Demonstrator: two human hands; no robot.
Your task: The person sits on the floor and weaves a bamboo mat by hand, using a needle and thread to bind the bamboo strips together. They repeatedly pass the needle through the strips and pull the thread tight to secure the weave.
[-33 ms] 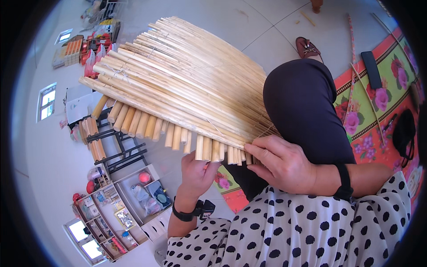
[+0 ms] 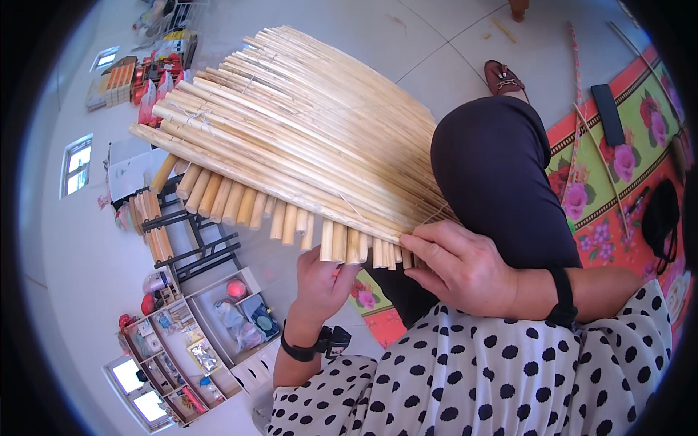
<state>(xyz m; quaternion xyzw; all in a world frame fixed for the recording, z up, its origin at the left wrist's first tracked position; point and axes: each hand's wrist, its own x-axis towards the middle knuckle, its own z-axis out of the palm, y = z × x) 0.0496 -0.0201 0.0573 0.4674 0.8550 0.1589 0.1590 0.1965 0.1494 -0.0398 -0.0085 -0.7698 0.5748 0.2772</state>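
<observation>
A large mat of pale reed stalks, bound with thin string, slants from the upper left down to my lap. Along its lower edge, several cut stalk ends stick out in a second layer, crossing under the top stalks. My right hand pinches the near end of the outermost stalk, thumb below and fingers on top. Against the cut ends, my left hand grips from beneath; its fingertips are hidden behind the stalks. The mat leans on my dark-trousered knee.
To the right, a floral mat carries a dark flat bar, a thin stick and a black pouch-like thing. On the left stand a shelf unit with small goods and a black metal frame. Reed scraps lie on the tiled floor.
</observation>
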